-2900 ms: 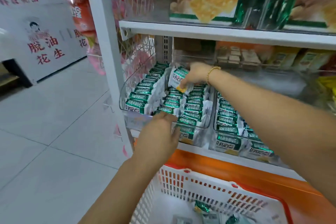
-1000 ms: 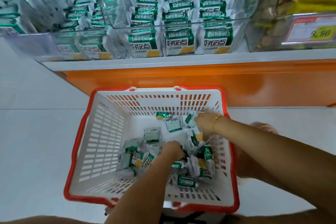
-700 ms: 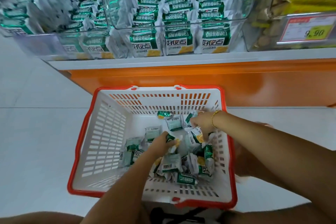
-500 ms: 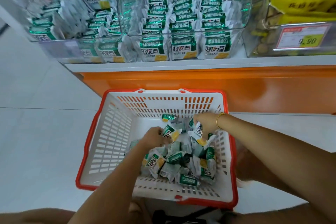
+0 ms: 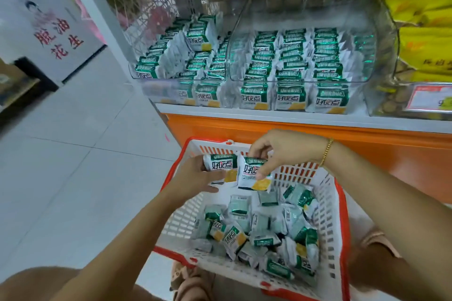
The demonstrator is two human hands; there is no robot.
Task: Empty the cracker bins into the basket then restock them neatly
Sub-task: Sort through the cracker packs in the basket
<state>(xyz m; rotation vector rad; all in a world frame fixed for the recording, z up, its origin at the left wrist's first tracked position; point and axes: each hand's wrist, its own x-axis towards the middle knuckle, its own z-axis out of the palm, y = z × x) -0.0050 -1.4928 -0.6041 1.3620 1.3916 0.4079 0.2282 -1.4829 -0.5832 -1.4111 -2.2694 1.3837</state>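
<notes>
From my station I see both hands up over the far-left corner of the basket [image 5: 340, 205], which sits on the floor under them. My left hand [image 5: 195, 177] grips one cracker pack [image 5: 219, 164], thumb across its front and fingers curled beneath it, label facing me. My right hand [image 5: 281, 151] pinches a second cracker pack [image 5: 252, 177] by its top edge between thumb and fingertips, so it hangs upright just beside the first; I cannot tell whether the two packs touch. A gold bracelet [image 5: 326, 151] sits on the right wrist, above the basket's far wall. Down in the basket lies a loose heap of packs [image 5: 259, 230], tumbled at all angles and crowded toward its near-right part, with bare white floor showing at its left. Beyond the basket, above the orange panel [image 5: 305, 131], two clear bins stand side by side on the shelf: the left bin [image 5: 156, 85] holds rows with an uneven gap at its middle, and the right bin [image 5: 293, 85] holds three tidy upright rows. Further right of the basket a price tag [image 5: 433, 99] hangs on another bin.
</notes>
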